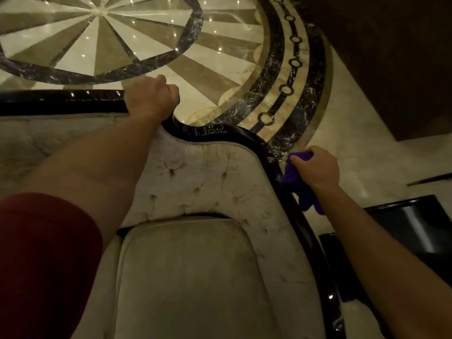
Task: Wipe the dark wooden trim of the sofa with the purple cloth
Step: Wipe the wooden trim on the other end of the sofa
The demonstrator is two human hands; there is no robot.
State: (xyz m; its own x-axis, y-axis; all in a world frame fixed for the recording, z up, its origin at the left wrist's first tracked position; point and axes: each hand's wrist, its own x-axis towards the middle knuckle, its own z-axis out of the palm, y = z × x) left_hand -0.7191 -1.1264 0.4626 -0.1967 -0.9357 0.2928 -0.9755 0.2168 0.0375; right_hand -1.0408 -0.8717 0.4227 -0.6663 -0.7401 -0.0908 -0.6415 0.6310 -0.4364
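Observation:
The sofa's glossy dark wooden trim (234, 134) runs along the top of the tufted beige back and curves down the right side. My left hand (150, 99) grips the trim at the top where it dips. My right hand (316, 168) holds the bunched purple cloth (297, 178) pressed against the outer face of the trim on the right side. Part of the cloth hangs below my wrist. A dark red sleeve covers my left upper arm.
The beige seat cushion (193, 277) lies below me. Behind the sofa spreads a polished marble floor (220, 57) with a dark radial inlay. A glossy black low table (411, 228) stands right of the sofa, and a dark brown wall or cabinet (391, 64) fills the upper right.

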